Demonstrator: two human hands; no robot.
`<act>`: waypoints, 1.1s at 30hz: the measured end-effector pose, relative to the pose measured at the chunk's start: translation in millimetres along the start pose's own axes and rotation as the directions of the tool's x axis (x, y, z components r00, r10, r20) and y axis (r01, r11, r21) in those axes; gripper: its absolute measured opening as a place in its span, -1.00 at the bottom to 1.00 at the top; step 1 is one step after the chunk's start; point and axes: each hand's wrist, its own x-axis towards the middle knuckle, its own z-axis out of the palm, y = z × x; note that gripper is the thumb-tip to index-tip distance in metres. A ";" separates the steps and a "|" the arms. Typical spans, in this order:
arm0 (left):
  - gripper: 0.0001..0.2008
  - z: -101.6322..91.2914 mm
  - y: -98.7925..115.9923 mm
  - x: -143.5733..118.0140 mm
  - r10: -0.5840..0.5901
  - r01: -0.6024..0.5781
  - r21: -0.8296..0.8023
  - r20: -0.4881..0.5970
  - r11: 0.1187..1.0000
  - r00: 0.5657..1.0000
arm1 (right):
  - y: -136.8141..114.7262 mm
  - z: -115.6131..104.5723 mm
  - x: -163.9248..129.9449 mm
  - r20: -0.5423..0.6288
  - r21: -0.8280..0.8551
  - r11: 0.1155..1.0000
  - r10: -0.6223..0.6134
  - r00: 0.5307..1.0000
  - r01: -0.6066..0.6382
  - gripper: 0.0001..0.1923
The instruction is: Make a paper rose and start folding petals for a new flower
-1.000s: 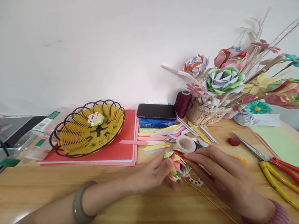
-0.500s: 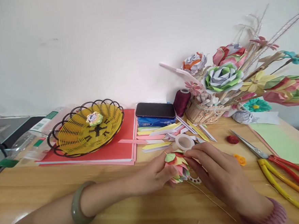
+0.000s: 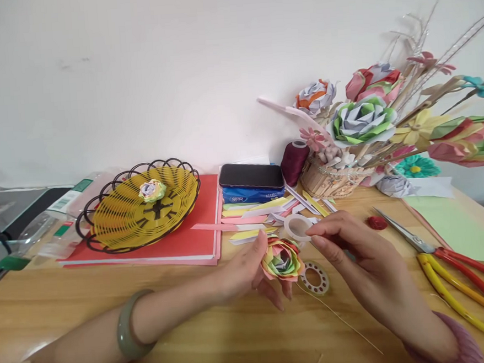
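Note:
My left hand (image 3: 252,272) is closed on a folded-paper flower (image 3: 283,260) with green, yellow, pink and red petals, its open face turned toward me. Just right of the flower, my right hand (image 3: 359,262) pinches thumb and forefinger together; what lies between the tips is too small to make out. Those fingertips are by the edge of a white tape roll (image 3: 298,227). A spool with a ring of holes (image 3: 315,278) lies flat beside the flower, and a thin thread (image 3: 343,318) runs from beneath the flower across the table.
A yellow woven basket (image 3: 177,208) holding a small paper flower (image 3: 152,191) stands on red paper (image 3: 204,234) at left. Behind my hands lie folded paper strips (image 3: 248,221) and a phone (image 3: 250,175). Scissors (image 3: 426,246) and a vase of flowers (image 3: 335,175) are at right.
The flower has turned so its open centre faces me. My right fingers have drawn off its edge, up and to the right, and the spool with holes shows more fully.

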 end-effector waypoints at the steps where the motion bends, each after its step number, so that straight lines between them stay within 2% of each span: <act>1: -0.21 0.1 0.6 -0.3 -0.014 0.014 -0.005 -0.001 1.000 1.000 | -0.3 -0.1 -0.1 0.030 0.013 1.000 0.007 1.000 -0.007 -0.90; 4: -0.17 0.1 2.0 -1.4 -0.065 0.065 -0.002 0.006 0.998 0.998 | -3.0 -0.4 -0.3 0.114 0.039 0.999 0.007 0.993 -0.012 -0.87; 7: -0.17 -0.8 1.5 -1.8 -0.099 0.099 -0.002 0.012 0.995 0.995 | -7.6 -1.0 -1.5 0.134 0.052 0.999 -0.020 0.991 0.014 -0.88; 17: -0.29 1.8 1.2 -1.6 0.007 -0.007 0.025 -0.014 1.000 1.000 | -8.4 6.0 -6.5 0.068 -0.035 0.983 -0.176 0.982 0.179 -0.88; 19: -0.33 2.1 2.1 -2.6 0.022 -0.021 0.033 -0.029 0.999 0.999 | -7.9 5.8 -6.1 0.072 -0.022 0.983 -0.180 0.981 0.182 -0.88; 23: -0.41 2.6 4.1 -5.3 0.100 -0.098 0.026 -0.094 0.995 0.991 | -10.0 2.7 -5.2 0.083 0.002 0.991 -0.131 0.988 0.132 -0.88; 27: -0.40 2.8 7.6 -6.0 0.221 -0.216 0.049 -0.174 0.975 0.960 | -12.7 0.0 -3.7 0.004 0.044 0.999 -0.026 1.000 0.026 -0.95; 30: -0.46 2.7 10.5 -5.1 0.341 -0.334 0.076 -0.140 0.940 0.929 | -13.6 -1.2 -1.5 0.013 0.140 0.983 0.117 0.993 -0.118 -0.86; 33: -0.48 2.3 11.1 -4.3 0.458 -0.446 0.129 -0.086 0.886 0.885 | -14.1 -1.7 0.6 0.080 0.242 0.930 0.265 0.961 -0.276 -0.82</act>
